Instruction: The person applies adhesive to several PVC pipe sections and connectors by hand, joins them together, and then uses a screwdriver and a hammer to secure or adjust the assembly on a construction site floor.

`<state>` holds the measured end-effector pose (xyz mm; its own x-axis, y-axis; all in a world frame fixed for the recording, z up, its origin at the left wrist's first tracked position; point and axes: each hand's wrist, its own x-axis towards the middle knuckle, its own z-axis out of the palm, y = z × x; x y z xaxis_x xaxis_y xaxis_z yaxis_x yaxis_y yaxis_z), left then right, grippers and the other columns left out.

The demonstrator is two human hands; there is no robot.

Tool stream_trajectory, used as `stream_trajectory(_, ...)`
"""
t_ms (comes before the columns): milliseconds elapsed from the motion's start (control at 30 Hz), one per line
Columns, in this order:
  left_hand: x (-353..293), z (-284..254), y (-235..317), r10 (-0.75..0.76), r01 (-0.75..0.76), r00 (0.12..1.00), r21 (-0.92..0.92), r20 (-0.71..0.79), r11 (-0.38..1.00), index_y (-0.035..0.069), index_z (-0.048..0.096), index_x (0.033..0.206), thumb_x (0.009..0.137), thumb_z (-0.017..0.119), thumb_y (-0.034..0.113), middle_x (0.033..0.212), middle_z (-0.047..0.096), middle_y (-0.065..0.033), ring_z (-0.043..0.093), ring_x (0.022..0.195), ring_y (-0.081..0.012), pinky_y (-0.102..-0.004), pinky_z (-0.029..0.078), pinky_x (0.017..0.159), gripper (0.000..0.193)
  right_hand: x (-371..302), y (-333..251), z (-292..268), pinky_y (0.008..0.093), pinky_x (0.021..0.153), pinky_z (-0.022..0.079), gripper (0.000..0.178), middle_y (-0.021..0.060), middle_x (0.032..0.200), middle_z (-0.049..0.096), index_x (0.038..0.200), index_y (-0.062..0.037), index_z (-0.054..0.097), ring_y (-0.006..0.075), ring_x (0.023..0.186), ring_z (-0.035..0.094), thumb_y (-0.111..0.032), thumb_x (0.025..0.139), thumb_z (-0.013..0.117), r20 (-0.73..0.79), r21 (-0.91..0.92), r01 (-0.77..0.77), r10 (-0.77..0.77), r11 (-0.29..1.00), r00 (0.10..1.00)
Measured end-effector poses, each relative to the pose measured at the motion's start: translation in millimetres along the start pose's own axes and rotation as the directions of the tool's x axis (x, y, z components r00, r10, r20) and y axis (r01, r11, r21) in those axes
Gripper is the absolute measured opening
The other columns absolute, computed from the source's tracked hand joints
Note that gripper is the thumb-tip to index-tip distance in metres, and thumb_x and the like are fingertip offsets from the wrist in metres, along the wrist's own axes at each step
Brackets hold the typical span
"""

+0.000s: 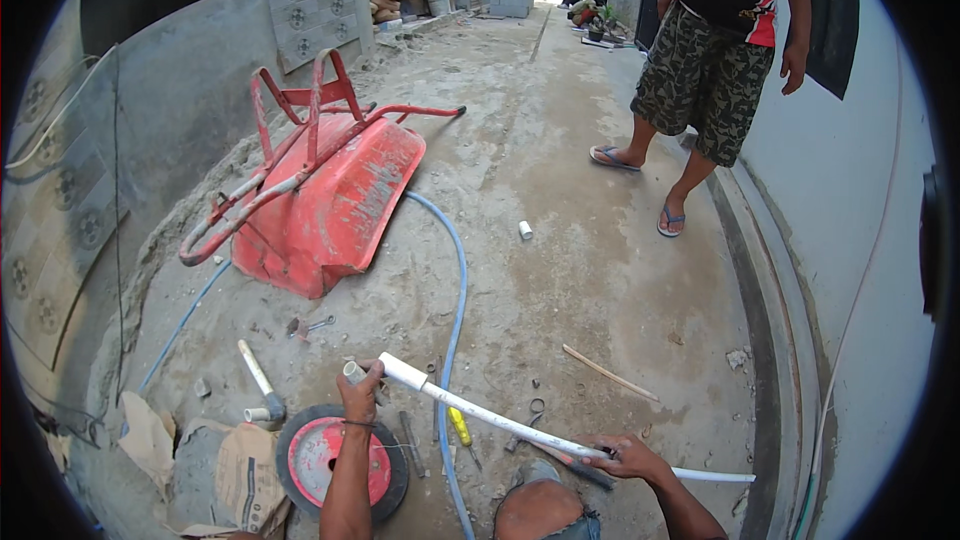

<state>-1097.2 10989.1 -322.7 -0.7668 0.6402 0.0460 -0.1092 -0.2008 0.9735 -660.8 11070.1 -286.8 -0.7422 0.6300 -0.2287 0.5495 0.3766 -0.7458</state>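
A long white plastic pipe (500,418) lies slantwise in front of me, with a wider white sleeve (403,371) on its left end. My right hand (628,460) is closed round the pipe toward its right end, which sticks out past my wrist. My left hand (360,392) is closed on a short whitish pipe piece (353,371), its thumb close to the sleeve's end. I cannot tell whether that thumb touches the sleeve. Beneath my left forearm lies a wheel (310,455) with a red hub and black tyre. A yellow-handled screwdriver (459,426) rests below the pipe.
An overturned red wheelbarrow (335,200) lies ahead on the left. A blue hose (462,290) curves across the ground. Another white pipe with a grey elbow (258,372), a wrench (320,324) and a stick (610,373) lie about. A person in camouflage shorts (700,80) stands at the right.
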Motion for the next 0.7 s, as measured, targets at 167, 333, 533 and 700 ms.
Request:
stream_trajectory(167,-13.5,47.8,17.4,0.024,-0.025,0.998,0.015,0.061,1.0,0.0,0.062,0.082,0.079,0.071,0.014,0.065,0.06,-0.0071,0.053,0.046,-0.0137,-0.0254,0.042,0.04,0.017,2.8,18.1,4.5,0.0382,0.088,0.046,0.055,0.0155,0.111,0.062,0.124,-0.0158,0.055,0.0321,0.104,0.058,-0.05,0.082,0.061,0.054,-0.113,-0.151,0.158,0.982,0.986)
stream_trajectory(333,-2.2,21.3,44.3,0.165,-0.163,0.986,0.068,-0.019,0.984,0.0,0.062,0.082,0.079,0.07,0.014,0.065,0.059,-0.0069,0.054,0.048,-0.0138,-0.0249,0.043,0.041,0.017,30.5,-29.6,10.3,0.0384,0.083,0.048,0.057,0.0161,0.108,0.063,0.121,-0.0127,0.056,0.0332,0.098,0.06,-0.05,0.079,0.064,-0.108,-0.147,0.022,-0.038,0.989,0.993)
stream_trajectory(533,67.1,-3.8,122.9,0.14,-0.135,0.989,0.099,-0.044,0.986,-0.003,0.061,0.081,0.08,0.071,0.019,0.063,0.059,-0.0085,0.049,0.043,-0.0133,-0.0243,0.037,0.038,0.024,68.0,-79.0,-10.0,0.0366,0.07,0.05,0.029,0.0146,0.093,0.066,0.103,-0.0077,0.066,0.0303,0.081,0.064,-0.024,0.079,0.069,-0.229,-0.035,0.258,-0.259,0.966,0.938)
stream_trajectory(700,85.9,-139.2,283.3,0.174,-0.158,0.983,0.206,-0.062,0.966,0.0,0.063,0.097,0.088,0.062,0.025,0.08,0.061,-0.0038,0.051,0.061,-0.0083,-0.0212,0.036,0.047,0.027,145.3,-196.2,2.5,0.0357,0.067,0.049,0.031,0.0133,0.084,0.065,0.104,-0.0067,0.064,0.0288,0.073,0.062,-0.023,0.078,0.07,-0.247,-0.184,0.588,-0.616,0.788,0.748)
